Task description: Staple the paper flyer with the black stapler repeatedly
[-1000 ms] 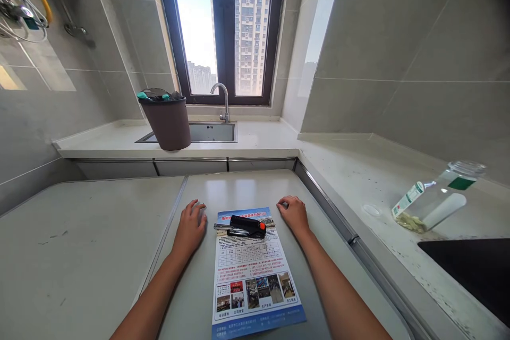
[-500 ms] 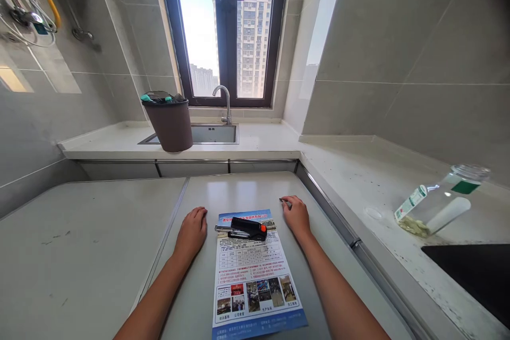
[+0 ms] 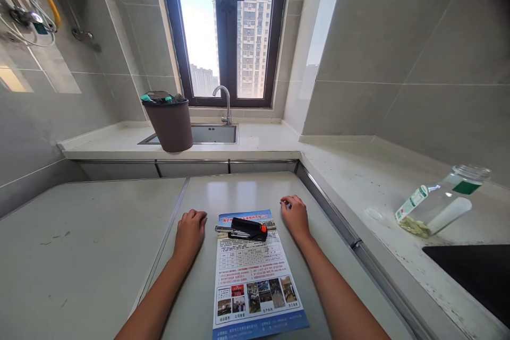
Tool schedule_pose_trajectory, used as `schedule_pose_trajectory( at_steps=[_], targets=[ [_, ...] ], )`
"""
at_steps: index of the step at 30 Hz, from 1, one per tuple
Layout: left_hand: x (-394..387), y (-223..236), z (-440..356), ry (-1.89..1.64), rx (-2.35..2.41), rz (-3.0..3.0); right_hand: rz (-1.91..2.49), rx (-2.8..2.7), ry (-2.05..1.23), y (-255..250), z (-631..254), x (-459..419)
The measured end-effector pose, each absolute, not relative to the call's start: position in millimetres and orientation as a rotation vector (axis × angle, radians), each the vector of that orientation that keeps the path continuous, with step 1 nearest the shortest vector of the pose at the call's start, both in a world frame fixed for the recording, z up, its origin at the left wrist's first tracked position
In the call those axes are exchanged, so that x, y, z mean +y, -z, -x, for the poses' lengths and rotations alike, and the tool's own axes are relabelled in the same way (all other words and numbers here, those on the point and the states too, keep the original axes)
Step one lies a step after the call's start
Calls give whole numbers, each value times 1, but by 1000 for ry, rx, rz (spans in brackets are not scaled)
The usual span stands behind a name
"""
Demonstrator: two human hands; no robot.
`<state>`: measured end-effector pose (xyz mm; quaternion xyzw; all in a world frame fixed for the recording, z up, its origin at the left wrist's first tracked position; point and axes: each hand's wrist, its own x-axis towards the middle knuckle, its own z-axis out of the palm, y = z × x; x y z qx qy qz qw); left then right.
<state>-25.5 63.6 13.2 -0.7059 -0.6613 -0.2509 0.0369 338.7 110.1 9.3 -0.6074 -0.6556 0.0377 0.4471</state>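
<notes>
An oblong black-and-silver metal stapler lies on the twelve-o'clock end of a blue-and-white paper flyer, between loosely curled left hand at nine and right hand at three; whether either holds anything cannot be told.

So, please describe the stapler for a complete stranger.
On the pale table, a printed flyer lies between the left hand and right hand. Across its upper part rests the stapler, black with a silvery left end. Its orange patch sets it apart from the flat flyer beneath.
</notes>
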Motion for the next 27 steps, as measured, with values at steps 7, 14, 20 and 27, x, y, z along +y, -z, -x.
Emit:
schedule_pose_trajectory(
  at_steps=[7, 14, 20, 27],
  targets=[
    [64, -18, 20, 1162, -1855, 2383, 1204, -1738, -167, -30, -308, 89],
    [55, -33, 18, 1444, -1780, 2617, 1052, -1819, -255, -34, -291, 79],
    [50, -41, 13, 1493, -1651, 2813, 1047, -1803, -282, -30, -292, 83],
    [46, -44, 10, 1382, -1733, 2798, 1059, -1819, -281, -28, -292, 84]
  ],
)
